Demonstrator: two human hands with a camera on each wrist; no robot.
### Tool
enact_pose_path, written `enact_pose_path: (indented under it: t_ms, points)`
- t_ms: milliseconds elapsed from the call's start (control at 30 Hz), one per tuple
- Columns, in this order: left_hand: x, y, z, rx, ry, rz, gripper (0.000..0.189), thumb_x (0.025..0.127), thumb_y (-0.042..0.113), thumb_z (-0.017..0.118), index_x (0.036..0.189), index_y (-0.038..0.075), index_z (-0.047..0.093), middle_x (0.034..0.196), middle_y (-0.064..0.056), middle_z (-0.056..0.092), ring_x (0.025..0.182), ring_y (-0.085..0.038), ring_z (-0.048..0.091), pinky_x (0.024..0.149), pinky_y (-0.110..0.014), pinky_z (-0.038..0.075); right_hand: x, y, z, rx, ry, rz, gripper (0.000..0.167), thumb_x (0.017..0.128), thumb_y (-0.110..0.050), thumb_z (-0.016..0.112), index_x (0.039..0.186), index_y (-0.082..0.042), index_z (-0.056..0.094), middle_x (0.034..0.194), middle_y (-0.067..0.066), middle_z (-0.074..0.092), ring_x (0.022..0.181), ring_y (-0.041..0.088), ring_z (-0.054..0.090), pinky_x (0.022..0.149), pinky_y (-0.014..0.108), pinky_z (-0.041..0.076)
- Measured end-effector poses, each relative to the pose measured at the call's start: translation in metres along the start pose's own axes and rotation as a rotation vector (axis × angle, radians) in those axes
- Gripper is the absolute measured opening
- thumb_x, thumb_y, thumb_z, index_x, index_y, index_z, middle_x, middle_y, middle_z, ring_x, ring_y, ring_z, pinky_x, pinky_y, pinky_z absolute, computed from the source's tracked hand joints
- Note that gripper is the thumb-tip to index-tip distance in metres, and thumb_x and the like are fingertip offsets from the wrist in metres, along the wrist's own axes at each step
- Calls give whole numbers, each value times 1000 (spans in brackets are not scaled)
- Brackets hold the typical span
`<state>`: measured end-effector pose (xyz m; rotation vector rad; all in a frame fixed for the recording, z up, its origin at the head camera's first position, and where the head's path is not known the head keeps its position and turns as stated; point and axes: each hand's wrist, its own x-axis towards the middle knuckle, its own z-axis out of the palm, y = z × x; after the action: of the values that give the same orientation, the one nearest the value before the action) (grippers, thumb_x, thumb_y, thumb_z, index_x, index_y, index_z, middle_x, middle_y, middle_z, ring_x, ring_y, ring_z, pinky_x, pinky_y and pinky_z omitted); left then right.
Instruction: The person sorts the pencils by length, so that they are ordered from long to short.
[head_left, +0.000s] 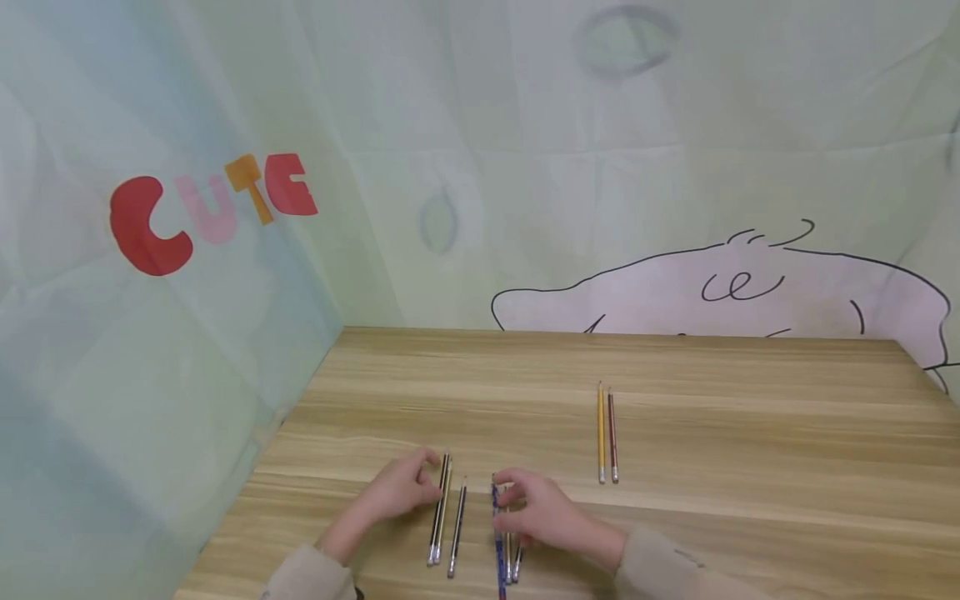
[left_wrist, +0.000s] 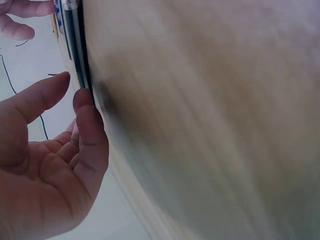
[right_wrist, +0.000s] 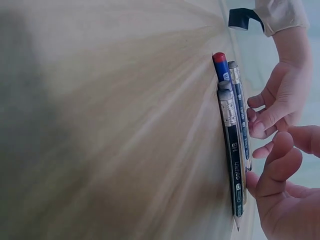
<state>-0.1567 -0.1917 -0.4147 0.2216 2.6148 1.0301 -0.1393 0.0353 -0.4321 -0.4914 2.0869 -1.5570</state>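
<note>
My left hand [head_left: 401,486] is beside a dark striped pencil [head_left: 437,517] and a gold-toned pencil [head_left: 443,521] lying side by side. In the left wrist view its thumb and forefinger stand apart, with the forefinger at the end of a dark pencil [left_wrist: 77,45]. A separate dark pencil [head_left: 457,533] lies between the hands. My right hand [head_left: 547,510] hovers over a blue patterned pencil [head_left: 499,550] and two others partly hidden under it. Loosely bent, its fingers are close to a dark pencil [right_wrist: 232,155] in the right wrist view; any contact is unclear.
Farther back on the wooden table [head_left: 750,417] lie a yellow pencil [head_left: 601,433] and a dark red pencil [head_left: 612,437]. A printed cloth backdrop [head_left: 450,100] rises behind the table and along its left side.
</note>
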Motion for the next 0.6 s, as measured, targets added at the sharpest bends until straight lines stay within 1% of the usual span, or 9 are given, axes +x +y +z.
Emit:
enact_pose_path:
  t_ms: [167,300,500,600]
  points:
    - [-1,1,2,-7,-18,3,43,74,8,64,112,-4,47,66,-3,54,54,-13,48,49,-25,42,3,-1,4,-25,5,13,57,75,-10,66,125,0,42,103,15,59,45,11,48,37,19,39]
    - [-1,0,4,2,-21,0,41,74,8,64,111,-3,48,65,-2,54,53,-12,48,48,-25,41,6,0,6,-58,16,18,56,74,-9,66,124,0,43,99,13,59,45,11,49,37,19,39]
    - [-2,-1,5,16,-5,-3,40,74,7,64,110,-2,48,65,-2,53,52,-12,47,48,-24,40,10,-1,9,-122,46,12,53,72,-7,66,121,2,45,89,7,58,46,10,48,37,19,39]
    - [-2,1,5,33,5,-22,41,74,8,65,110,-1,49,64,-2,53,52,-12,47,48,-25,40,12,-1,10,-139,58,9,46,73,-5,66,114,3,49,80,4,57,44,9,47,36,18,38]
